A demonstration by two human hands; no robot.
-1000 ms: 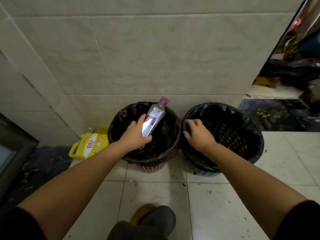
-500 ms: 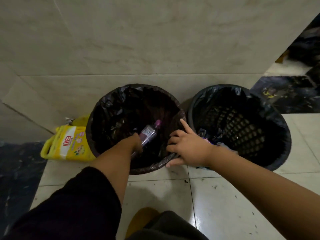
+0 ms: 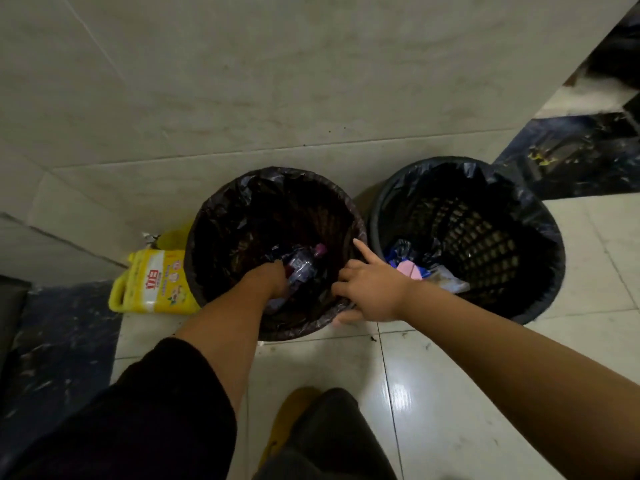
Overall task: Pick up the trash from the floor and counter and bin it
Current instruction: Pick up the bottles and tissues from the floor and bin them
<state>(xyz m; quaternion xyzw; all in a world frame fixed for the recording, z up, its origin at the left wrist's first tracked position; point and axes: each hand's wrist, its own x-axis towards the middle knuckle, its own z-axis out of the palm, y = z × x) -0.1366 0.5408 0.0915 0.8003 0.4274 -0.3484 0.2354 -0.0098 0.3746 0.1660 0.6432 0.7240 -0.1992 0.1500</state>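
Note:
Two round bins lined with black bags stand side by side against the tiled wall. My left hand [image 3: 268,280] reaches deep inside the left bin [image 3: 221,209] and grips a clear plastic bottle [image 3: 303,263] with a pink cap, lying low in the bag. My right hand [image 3: 369,292] holds the near right rim of that same bin, thumb outside and forefinger stretched along the edge. The right bin [image 3: 540,216] holds a few wrappers, one pink [image 3: 408,270].
A yellow detergent jug [image 3: 156,282] lies on the floor left of the left bin, against the wall. A dark threshold strip [image 3: 568,157] runs at upper right. My dark trouser leg and a yellow slipper [image 3: 287,420] are at the bottom centre, on white floor tiles.
My left hand has gone from above the left bin down into it with the bottle. My right hand moved from the right bin's rim to the left bin's rim. The view tilted downward.

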